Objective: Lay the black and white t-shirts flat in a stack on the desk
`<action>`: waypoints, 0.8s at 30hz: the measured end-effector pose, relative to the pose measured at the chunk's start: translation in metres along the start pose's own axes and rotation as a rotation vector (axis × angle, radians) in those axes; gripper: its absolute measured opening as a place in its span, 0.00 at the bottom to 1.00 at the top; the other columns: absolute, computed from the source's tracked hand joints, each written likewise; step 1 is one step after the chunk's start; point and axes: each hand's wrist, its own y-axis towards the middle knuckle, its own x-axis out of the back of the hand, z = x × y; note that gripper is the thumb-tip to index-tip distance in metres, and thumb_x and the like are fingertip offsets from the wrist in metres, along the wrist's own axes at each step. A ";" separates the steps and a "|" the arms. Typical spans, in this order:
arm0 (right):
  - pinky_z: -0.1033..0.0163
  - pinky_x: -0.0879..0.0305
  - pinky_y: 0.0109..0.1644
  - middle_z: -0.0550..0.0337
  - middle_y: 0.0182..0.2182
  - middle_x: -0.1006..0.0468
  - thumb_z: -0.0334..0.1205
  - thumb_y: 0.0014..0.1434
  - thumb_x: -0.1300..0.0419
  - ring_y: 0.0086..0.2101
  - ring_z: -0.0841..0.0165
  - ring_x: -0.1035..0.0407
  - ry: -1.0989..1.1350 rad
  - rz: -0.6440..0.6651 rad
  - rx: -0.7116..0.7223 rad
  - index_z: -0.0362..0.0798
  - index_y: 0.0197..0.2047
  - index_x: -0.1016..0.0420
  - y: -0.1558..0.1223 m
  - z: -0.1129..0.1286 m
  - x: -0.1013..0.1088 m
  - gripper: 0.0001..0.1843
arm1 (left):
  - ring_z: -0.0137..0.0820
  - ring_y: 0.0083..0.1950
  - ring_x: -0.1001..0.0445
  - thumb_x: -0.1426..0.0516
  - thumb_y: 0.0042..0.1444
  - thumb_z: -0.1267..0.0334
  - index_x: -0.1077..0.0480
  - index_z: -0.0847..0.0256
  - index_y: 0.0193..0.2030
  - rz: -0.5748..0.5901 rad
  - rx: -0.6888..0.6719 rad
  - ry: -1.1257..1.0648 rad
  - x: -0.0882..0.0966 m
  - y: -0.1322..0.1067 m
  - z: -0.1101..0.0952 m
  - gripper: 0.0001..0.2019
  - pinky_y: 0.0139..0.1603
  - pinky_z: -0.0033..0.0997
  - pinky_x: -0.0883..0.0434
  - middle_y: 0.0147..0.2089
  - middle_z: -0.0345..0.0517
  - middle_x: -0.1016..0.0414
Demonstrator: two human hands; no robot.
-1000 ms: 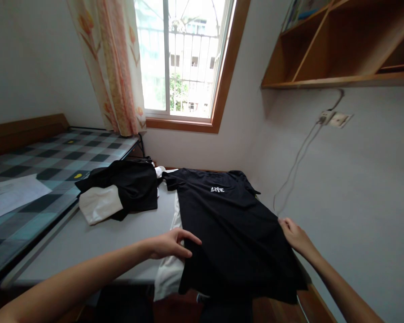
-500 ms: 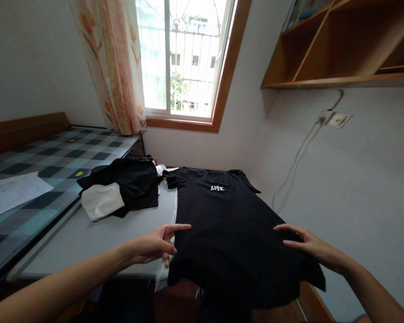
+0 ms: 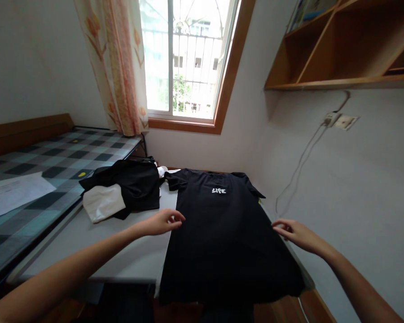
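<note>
A black T-shirt (image 3: 229, 242) lies spread over the white tabletop, with small white lettering near its collar. Its lower hem hangs at the near edge of the table. At the shirt's left side, my left hand (image 3: 164, 221) has its fingers curled, with thumb and fingertips together on the edge. Opposite it, my right hand (image 3: 298, 233) has its bent fingers on the shirt's right edge, closed in a loose pinch. The cloth between the fingertips is hard to see.
A black and white bundle of clothing (image 3: 134, 186) sits left on the white table (image 3: 121, 255). Beyond is a checked mattress (image 3: 63, 163) with papers (image 3: 18, 193). The wall at right carries a socket with cables (image 3: 340, 121) and a wooden shelf (image 3: 323, 83).
The T-shirt's lower part has come down and lies flatter and straighter. My left hand has moved up slightly, and the fingers of both hands have drawn in from a wider spread.
</note>
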 end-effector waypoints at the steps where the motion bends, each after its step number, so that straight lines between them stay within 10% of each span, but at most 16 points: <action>1: 0.60 0.31 0.37 0.55 0.28 0.22 0.56 0.52 0.43 0.30 0.64 0.28 -0.016 -0.056 0.039 0.47 0.40 0.22 0.011 0.009 -0.003 0.23 | 0.36 0.45 0.23 0.44 0.59 0.59 0.26 0.61 0.49 -0.099 -0.090 0.096 0.001 0.016 0.003 0.14 0.45 0.33 0.26 0.47 0.50 0.24; 4: 0.58 0.31 0.44 0.52 0.36 0.20 0.50 0.54 0.43 0.36 0.62 0.26 0.014 -0.126 0.197 0.47 0.43 0.22 0.046 0.034 -0.023 0.19 | 0.38 0.56 0.29 0.46 0.59 0.67 0.27 0.60 0.53 -0.329 -0.205 0.374 0.007 0.067 0.020 0.16 0.60 0.37 0.34 0.56 0.52 0.29; 9: 0.59 0.32 0.49 0.51 0.41 0.21 0.45 0.58 0.43 0.41 0.63 0.26 0.039 -0.147 0.349 0.46 0.44 0.22 0.100 0.071 -0.066 0.15 | 0.39 0.58 0.32 0.48 0.61 0.62 0.25 0.58 0.50 -0.587 0.096 0.666 0.043 0.126 0.043 0.14 0.59 0.36 0.34 0.56 0.52 0.31; 16: 0.57 0.40 0.59 0.49 0.54 0.27 0.45 0.63 0.45 0.55 0.61 0.34 -0.082 -0.357 0.321 0.46 0.52 0.25 0.169 0.105 -0.111 0.18 | 0.41 0.54 0.29 0.53 0.62 0.67 0.24 0.62 0.46 -0.530 0.245 0.873 0.107 0.151 0.046 0.16 0.56 0.38 0.34 0.51 0.55 0.26; 24: 0.54 0.49 0.65 0.51 0.64 0.37 0.49 0.67 0.52 0.63 0.60 0.46 -0.295 -0.377 0.205 0.49 0.62 0.32 0.181 0.102 -0.137 0.25 | 0.42 0.52 0.26 0.48 0.57 0.66 0.24 0.57 0.46 -0.368 0.323 0.941 0.119 0.178 0.061 0.14 0.52 0.37 0.33 0.49 0.53 0.23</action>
